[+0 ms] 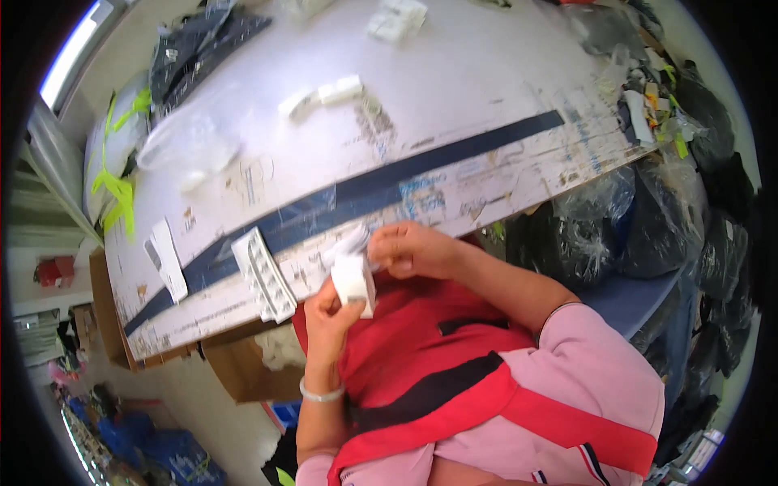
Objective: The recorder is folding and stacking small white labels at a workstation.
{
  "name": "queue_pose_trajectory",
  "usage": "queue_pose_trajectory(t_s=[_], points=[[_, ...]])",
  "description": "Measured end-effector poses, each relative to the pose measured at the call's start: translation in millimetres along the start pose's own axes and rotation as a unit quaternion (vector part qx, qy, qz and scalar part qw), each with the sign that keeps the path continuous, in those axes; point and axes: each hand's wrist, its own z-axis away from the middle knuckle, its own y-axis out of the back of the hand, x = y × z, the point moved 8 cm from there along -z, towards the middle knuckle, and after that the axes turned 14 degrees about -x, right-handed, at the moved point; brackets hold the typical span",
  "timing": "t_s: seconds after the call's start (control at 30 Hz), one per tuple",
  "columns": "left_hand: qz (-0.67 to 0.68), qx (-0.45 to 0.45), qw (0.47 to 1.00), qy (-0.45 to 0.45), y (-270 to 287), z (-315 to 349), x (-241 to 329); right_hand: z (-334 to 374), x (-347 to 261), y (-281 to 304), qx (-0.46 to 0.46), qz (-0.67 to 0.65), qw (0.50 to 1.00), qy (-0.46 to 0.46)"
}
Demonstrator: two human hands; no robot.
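Note:
My left hand (328, 314) is closed around a small white box-like block (354, 280), held at the table's near edge in front of the red apron (421, 324). Just to its right, my right hand (403, 248) is closed, with fingertips pinched beside a loose white piece (350, 243) that looks thin and crumpled. What the right fingertips hold, if anything, is too small to make out. Left of my hands lies a white tray-like strip with a row of bumps (264, 275). Farther left rests a flat white card with a dark patch (166, 259).
A long dark blue strip (454, 162) runs across the worn white table (478, 73). Small white bundles (339, 89) and a clear plastic bag (190, 142) lie farther back. Plastic-wrapped dark garments (600, 227) crowd the right side. An open cardboard box (243, 364) stands below the near edge.

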Motion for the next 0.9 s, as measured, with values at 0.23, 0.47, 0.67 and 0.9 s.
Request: queue_pose_trajectory(t_s=[0.23, 0.47, 0.67, 0.9], points=[[0.050, -0.045, 0.998, -0.010, 8, -11, 4, 1, -10, 2, 0.054, 0.038, 0.998, 0.007], [0.135, -0.064, 0.989, -0.025, 6, 0, 1, -4, 2, -26, -0.058, 0.034, 0.997, -0.034], [0.162, -0.109, 0.981, 0.010, 5, 7, -1, 0, 0, -21, 0.004, 0.117, 0.993, -0.031], [0.133, -0.078, 0.987, 0.041, 5, 1, -7, 2, 10, -21, -0.010, 0.173, 0.983, -0.057]])
